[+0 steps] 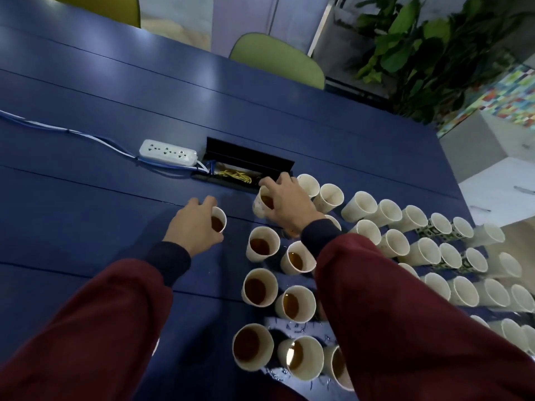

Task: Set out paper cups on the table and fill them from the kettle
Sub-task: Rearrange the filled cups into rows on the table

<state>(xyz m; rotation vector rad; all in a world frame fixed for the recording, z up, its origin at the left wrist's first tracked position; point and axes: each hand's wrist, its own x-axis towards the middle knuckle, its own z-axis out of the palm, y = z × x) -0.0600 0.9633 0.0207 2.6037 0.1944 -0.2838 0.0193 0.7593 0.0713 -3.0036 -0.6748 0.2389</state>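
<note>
Landmark: black rectangular cable hatch [249, 164] in the blue surface [86, 183].
- Brown-filled white paper cups [262, 246]: nine, clustered nearside of the hatch.
  - The left hand [192, 224] has its grip curled round the left-held cup [218, 222].
  - The right hand [285, 204] has its grip round the right-held cup [265, 202], at the hatch's near edge, probably to space the filled cups out.
- Empty white paper cups [362, 205]: over twenty, right of the hatch, apparently awaiting filling.
- Kettle: not in view.

Bare table [86, 198] lies left; crowded cups [419, 250] block the right.
</note>
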